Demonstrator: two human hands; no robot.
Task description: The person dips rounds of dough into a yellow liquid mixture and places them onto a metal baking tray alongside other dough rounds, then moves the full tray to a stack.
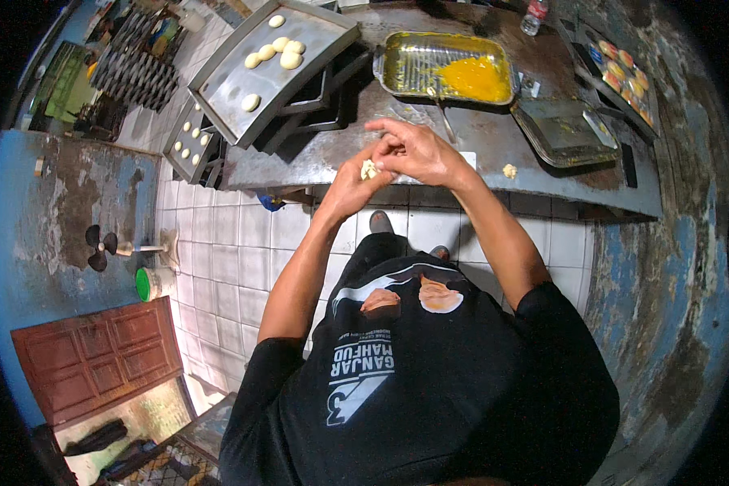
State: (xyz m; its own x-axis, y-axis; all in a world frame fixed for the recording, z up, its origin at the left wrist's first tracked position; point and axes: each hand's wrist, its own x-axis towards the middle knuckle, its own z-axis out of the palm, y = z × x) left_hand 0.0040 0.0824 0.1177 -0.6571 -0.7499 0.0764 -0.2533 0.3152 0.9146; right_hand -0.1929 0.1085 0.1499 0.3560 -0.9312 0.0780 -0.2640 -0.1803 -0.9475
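Over the table's near edge, both hands are together around a small pale lump of dough [369,169]. My left hand [351,185] is closed on it, the lump showing beside the thumb, while the fingers are partly covered by the other hand. My right hand [419,154] reaches across from the right, thumb and fingertips pinched in at the lump and one finger stretched out. Behind them a metal tray [212,95] carries several smooth dough balls [291,60]. A ridged metal pan [409,50] holds a yellow spread [474,78], with a utensil handle [444,119] at its front.
More dough balls sit on a lower tray [176,158] at the left. A small pale crumb lump [509,171] lies near the right front edge. Stacked dark trays [563,136], a tray of packaged items [624,69] and a bottle [534,18] are at the right.
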